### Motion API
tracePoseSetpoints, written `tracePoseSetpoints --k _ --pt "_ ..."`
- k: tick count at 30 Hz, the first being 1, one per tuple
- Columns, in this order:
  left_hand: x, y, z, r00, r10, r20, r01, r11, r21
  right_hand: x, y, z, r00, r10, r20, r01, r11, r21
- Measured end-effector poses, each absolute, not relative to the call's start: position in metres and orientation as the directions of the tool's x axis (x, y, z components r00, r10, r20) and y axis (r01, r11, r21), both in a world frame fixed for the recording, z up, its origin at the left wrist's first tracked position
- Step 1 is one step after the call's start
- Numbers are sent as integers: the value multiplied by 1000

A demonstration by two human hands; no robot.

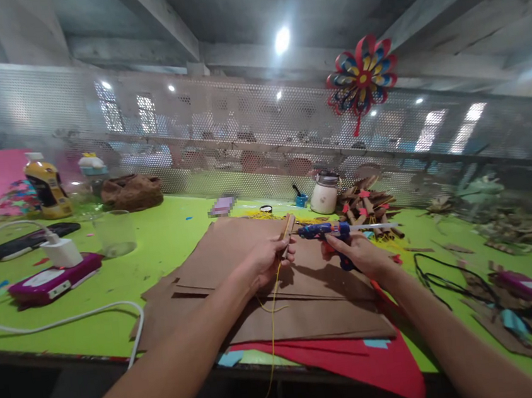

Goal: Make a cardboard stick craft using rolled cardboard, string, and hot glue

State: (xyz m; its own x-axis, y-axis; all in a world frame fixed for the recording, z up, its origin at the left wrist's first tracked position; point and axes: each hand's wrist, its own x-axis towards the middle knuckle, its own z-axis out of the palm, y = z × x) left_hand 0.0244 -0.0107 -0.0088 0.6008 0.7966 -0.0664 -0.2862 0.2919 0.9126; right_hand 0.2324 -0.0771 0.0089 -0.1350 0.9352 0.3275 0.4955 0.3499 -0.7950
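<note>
My right hand (354,252) is wrapped round the grip of a dark blue hot glue gun (322,231). A whitish glue stick (373,227) juts from its back end, and its nozzle points left. Pinched in my left hand (275,258) is a small rolled piece of brown paper (289,223), held upright close to the nozzle; I cannot tell whether they touch. A yellow string (274,325) hangs from that hand past the table's front edge. Under both hands lies a stack of brown paper sheets (233,243), with red paper (397,362) showing beneath.
Left on the green table (164,225) are a purple power strip (56,279) with a white charger (61,251), a phone (28,242) and a clear cup (116,233). At the back stand a jar (325,193) and a pile of brown paper rolls (366,207). A black cable (445,278) lies right.
</note>
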Motion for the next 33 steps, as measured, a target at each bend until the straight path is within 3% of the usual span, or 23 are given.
tracePoseSetpoints --k 21,33 --pt "25 -11 -9 573 815 -93 -245 278 929 238 -76 10 -108 910 401 615 378 -692" --pt "25 -9 -11 586 809 -56 -262 254 931 234 -81 12 -175 917 358 670 377 -640"
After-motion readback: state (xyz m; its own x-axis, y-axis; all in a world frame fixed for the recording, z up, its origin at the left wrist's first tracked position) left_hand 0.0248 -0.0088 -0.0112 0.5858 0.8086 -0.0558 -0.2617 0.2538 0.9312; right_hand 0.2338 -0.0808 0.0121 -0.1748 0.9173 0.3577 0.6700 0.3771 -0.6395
